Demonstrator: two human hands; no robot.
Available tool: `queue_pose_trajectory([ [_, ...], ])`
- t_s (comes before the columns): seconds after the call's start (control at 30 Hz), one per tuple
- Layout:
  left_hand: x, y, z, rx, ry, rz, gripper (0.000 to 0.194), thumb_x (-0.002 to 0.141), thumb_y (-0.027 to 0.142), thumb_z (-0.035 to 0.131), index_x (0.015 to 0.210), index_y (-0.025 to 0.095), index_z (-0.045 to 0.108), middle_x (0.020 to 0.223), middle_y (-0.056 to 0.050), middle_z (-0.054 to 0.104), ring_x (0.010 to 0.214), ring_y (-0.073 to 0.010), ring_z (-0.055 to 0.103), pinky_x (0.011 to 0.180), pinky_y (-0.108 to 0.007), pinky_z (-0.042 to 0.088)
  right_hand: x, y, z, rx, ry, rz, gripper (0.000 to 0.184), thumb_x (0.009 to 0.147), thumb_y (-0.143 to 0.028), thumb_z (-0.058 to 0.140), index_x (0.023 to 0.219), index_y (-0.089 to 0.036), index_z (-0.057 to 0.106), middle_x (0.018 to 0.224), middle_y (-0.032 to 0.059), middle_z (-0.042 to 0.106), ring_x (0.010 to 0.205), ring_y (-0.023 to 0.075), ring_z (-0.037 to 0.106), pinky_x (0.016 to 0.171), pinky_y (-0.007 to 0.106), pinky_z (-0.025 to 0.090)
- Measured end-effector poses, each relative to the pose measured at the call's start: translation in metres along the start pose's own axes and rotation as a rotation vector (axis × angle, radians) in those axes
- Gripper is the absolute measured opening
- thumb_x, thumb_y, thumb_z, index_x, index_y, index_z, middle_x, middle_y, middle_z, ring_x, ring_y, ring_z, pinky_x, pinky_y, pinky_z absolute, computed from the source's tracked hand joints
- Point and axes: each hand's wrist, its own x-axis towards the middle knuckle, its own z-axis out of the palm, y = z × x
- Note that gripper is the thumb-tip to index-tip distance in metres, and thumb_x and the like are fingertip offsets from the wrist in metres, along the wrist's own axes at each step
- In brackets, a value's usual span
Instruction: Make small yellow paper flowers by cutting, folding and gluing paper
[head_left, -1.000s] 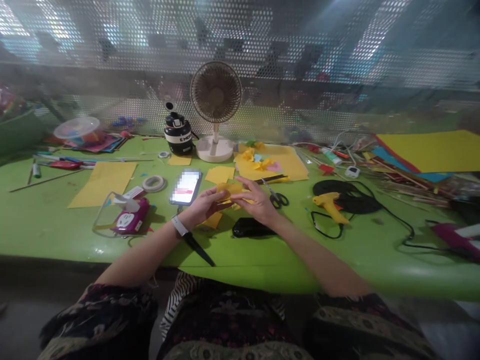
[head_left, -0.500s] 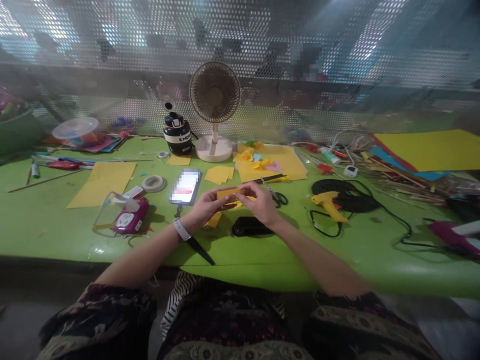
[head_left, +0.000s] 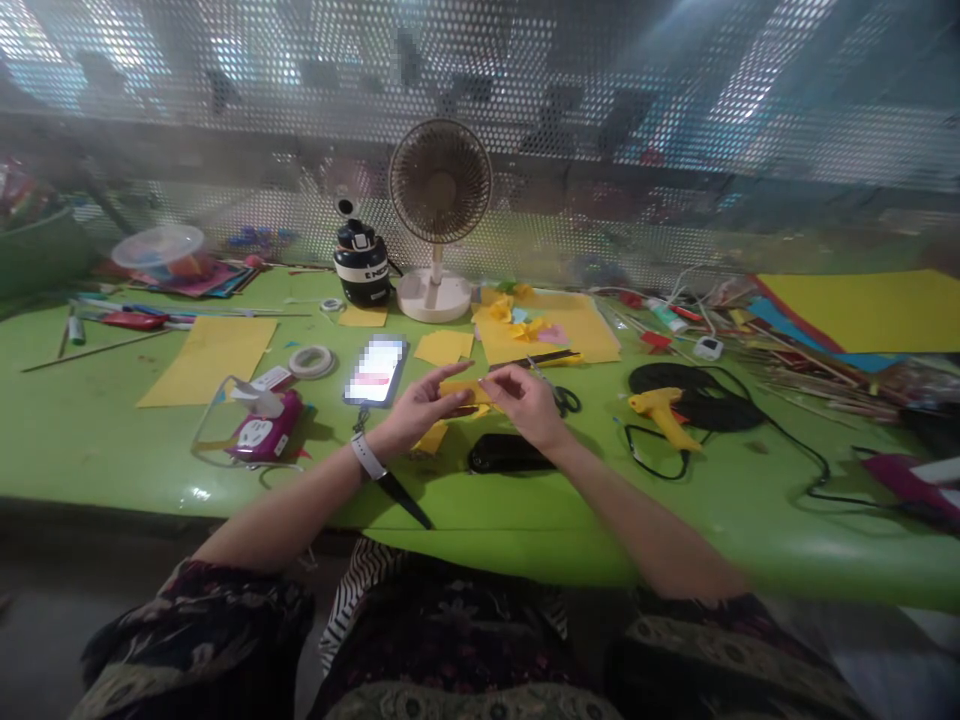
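Observation:
A small piece of yellow-orange paper [head_left: 459, 386] is pinched between the thumb and fingers of my left hand [head_left: 416, 412], held a little above the table. My right hand [head_left: 529, 405] has its fingertips closed at the paper's right end. More yellow paper scraps [head_left: 433, 437] lie under my hands. Just in front of my right wrist is a black case [head_left: 510, 453]. Beyond that hand lie dark-handled scissors [head_left: 568, 400], partly hidden, and a phone [head_left: 375, 370] with a lit screen rests left of my fingers.
A fan [head_left: 440, 190] and a dark bottle [head_left: 364, 268] stand at the back. Yellow paper flowers [head_left: 527, 328] lie on an orange sheet [head_left: 589, 340]. To the right is a yellow glue gun [head_left: 664, 415] with a cord; tape [head_left: 311, 361] and a purple tissue pack [head_left: 266, 430] are left.
My right fingers have shifted slightly at the paper's right end, and my left index finger has lifted away from it. The whole view has turned slightly.

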Motion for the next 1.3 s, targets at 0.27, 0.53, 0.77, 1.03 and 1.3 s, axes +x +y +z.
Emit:
queue_pose_trajectory([
  [0.27,-0.0006,0.0004,-0.0014,0.057,0.003,0.006,0.055,0.084,0.021,0.074,0.135,0.018,0.056,0.089,-0.003,0.074,0.087,-0.0138,0.072,0.096,-0.04,0.057,-0.001,-0.0047,0.0003,0.024,0.005,0.013,0.03,0.08,-0.05,0.069,0.079,-0.02,0.065,0.076,0.0019,0.069,0.07,0.0171,0.063,0.067,0.03,0.052],
  [0.53,-0.001,0.0015,-0.0003,0.065,0.021,-0.004,0.051,0.084,0.02,0.073,0.132,0.018,0.059,0.091,-0.004,0.074,0.088,-0.0152,0.072,0.098,-0.042,0.056,-0.001,-0.006,0.0004,0.043,0.002,0.019,0.034,0.079,-0.053,0.071,0.076,-0.02,0.065,0.073,0.0018,0.067,0.067,0.0164,0.061,0.064,0.029,0.05],
  [0.77,-0.0016,0.0039,0.003,0.056,0.038,-0.005,0.055,0.079,0.026,0.078,0.13,0.017,0.059,0.087,-0.002,0.074,0.086,-0.0153,0.072,0.093,-0.039,0.058,-0.0004,-0.0061,0.0007,0.066,-0.009,0.039,0.038,0.076,-0.056,0.072,0.075,-0.019,0.064,0.071,0.0011,0.065,0.065,0.0154,0.058,0.063,0.029,0.049],
  [1.03,-0.0003,0.0067,-0.0037,0.255,0.041,-0.165,0.04,0.078,0.043,0.078,0.1,0.01,0.071,0.099,-0.016,0.077,0.087,-0.0207,0.075,0.069,-0.028,0.059,0.0016,-0.0057,-0.0011,0.03,0.035,0.067,0.038,0.075,-0.056,0.071,0.072,-0.02,0.062,0.068,0.0013,0.064,0.062,0.0153,0.056,0.059,0.028,0.046],
  [1.3,0.0024,0.007,-0.0055,0.284,-0.032,-0.228,0.048,0.068,0.054,0.08,0.082,0.009,0.073,0.079,-0.014,0.077,0.062,-0.0158,0.072,0.064,-0.027,0.059,0.0014,-0.008,-0.0032,0.029,0.014,0.072,0.038,0.074,-0.056,0.072,0.069,-0.02,0.06,0.064,0.0,0.061,0.059,0.0143,0.054,0.055,0.027,0.045],
])
